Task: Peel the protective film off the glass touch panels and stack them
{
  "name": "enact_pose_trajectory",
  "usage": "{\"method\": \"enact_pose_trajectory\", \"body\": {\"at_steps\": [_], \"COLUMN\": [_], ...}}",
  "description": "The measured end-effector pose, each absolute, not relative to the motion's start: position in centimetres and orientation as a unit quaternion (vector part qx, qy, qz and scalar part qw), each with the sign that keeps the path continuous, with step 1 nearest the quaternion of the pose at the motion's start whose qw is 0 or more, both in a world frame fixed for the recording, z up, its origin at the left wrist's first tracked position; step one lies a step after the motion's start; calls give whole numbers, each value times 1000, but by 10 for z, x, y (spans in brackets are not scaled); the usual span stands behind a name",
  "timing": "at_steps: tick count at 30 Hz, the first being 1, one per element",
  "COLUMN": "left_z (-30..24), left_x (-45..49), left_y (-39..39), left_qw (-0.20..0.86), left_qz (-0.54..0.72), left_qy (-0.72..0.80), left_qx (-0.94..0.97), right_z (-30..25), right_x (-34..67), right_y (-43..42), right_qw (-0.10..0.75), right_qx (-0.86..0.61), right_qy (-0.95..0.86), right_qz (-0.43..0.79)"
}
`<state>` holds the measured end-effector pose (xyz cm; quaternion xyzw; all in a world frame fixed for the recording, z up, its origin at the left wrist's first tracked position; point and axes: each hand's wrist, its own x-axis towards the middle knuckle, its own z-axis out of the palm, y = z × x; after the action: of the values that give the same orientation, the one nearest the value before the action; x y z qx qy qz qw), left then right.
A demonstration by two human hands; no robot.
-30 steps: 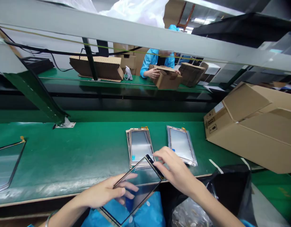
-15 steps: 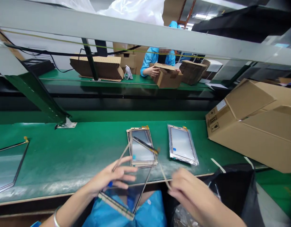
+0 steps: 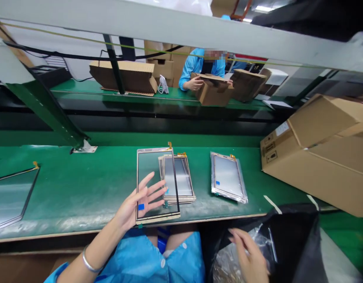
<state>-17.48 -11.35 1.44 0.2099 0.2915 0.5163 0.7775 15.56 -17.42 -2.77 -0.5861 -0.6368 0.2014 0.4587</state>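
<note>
My left hand [image 3: 137, 206] holds a clear glass panel [image 3: 154, 165] with a thin tan frame nearly upright over the front edge of the green bench [image 3: 81, 184], fingers spread behind the glass. A small blue tab sits near its lower left. Just behind it lies a stack of similar panels [image 3: 184, 181]. To the right lies one panel wrapped in clear film [image 3: 227, 177]. My right hand [image 3: 249, 255] hangs low over a black bag [image 3: 293, 236] with crumpled clear film in it, fingers loosely apart and nothing visible in them.
A large cardboard box [image 3: 317, 157] lies tilted at the right end of the bench. Another dark panel [image 3: 10, 192] rests at the far left. A grey beam [image 3: 169, 27] crosses overhead. Across the aisle a person in blue [image 3: 196, 67] handles a carton.
My left hand has raised the panel from flat near my lap to almost upright. My right hand pulled a strip off it, then dropped to the black bag.
</note>
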Motion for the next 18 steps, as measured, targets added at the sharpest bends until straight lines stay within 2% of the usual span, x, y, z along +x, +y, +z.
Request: {"method": "enact_pose_trajectory", "body": {"at_steps": [4, 10, 18], "left_z": [19, 26, 26], "left_x": [-160, -154, -148], "left_y": [-123, -130, -132], "left_qw": [754, 741, 720], "left_qz": [533, 551, 571], "left_qy": [311, 320, 317], "left_qx": [225, 211, 237], "right_z": [-6, -7, -11], "right_x": [83, 43, 46], "right_y": [-152, -145, -139], "right_qw": [482, 440, 421], "right_qx": [-506, -512, -509], "right_qy": [-646, -660, -716], "right_qz": [307, 330, 225]}}
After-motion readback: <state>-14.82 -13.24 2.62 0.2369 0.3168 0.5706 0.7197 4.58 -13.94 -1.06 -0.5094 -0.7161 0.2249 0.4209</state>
